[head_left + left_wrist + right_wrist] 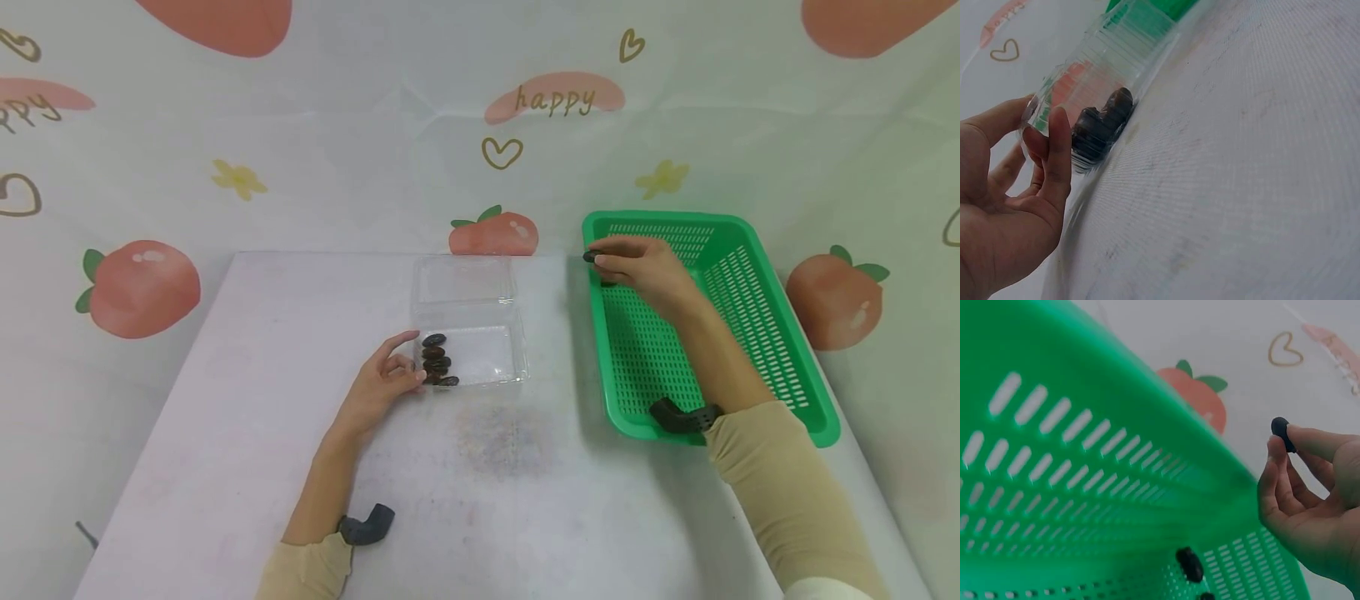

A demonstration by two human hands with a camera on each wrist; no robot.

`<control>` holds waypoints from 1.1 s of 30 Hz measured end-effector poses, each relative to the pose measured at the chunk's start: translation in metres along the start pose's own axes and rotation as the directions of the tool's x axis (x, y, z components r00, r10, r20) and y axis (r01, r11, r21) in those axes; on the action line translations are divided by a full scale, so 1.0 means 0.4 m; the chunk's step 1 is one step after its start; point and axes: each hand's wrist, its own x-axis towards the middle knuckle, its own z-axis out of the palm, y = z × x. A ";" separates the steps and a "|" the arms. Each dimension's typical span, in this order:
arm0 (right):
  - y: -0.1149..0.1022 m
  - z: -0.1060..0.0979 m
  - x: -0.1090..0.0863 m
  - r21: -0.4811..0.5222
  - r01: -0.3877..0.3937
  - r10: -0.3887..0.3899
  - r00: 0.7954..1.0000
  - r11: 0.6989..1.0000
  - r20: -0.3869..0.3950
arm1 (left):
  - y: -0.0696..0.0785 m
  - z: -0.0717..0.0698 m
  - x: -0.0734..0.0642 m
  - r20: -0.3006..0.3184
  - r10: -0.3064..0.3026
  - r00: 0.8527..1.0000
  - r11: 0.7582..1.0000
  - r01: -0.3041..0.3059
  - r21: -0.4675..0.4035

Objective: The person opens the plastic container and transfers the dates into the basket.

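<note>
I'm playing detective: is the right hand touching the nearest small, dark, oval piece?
Touching: the right wrist view shows the right hand pinching the dark oval piece between thumb and finger.

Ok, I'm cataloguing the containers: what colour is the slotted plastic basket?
The slotted plastic basket is bright green, which shows best in the head view.

A whitish table (517, 533) is carrying 2 containers directly on its surface. Near the far edge, a clear plastic box (483, 354) is sitting with its lid (463, 283) open toward that edge. To its right and apart from it, a green basket (652, 358) is standing. A brownish smudge (502, 442) is marking the surface in front of the box.
</note>
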 end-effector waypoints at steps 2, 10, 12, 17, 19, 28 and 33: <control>0.005 -0.013 0.000 0.013 0.001 -0.001 1.000 1.000 0.001 | 0.000 0.000 0.000 0.001 0.001 1.000 1.000 -0.001 0.003; 0.029 -0.049 0.011 -0.023 -0.033 0.033 0.999 0.999 -0.003 | -0.002 0.000 0.000 -0.004 -0.009 1.000 1.000 0.009 0.007; 0.038 -0.055 0.015 -0.047 -0.046 0.045 0.999 0.998 -0.015 | -0.001 0.001 0.001 -0.006 -0.009 1.000 1.000 0.009 0.000; 0.054 -0.070 0.021 -0.061 -0.068 0.065 0.997 0.996 -0.042 | -0.002 0.002 0.001 -0.010 -0.015 1.000 1.000 0.015 -0.002; 0.058 -0.078 0.019 -0.069 -0.080 0.076 0.996 0.994 -0.051 | -0.003 0.001 0.002 -0.008 -0.019 1.000 1.000 0.019 0.008; 0.084 -0.105 0.020 -0.215 -0.149 0.144 0.989 0.965 -0.036 | 0.000 0.004 0.001 -0.006 -0.020 1.000 1.000 0.020 0.015; 0.106 -0.116 0.025 -0.281 -0.169 0.163 0.986 0.945 -0.045 | -0.001 0.004 0.002 -0.007 -0.020 1.000 1.000 0.020 0.016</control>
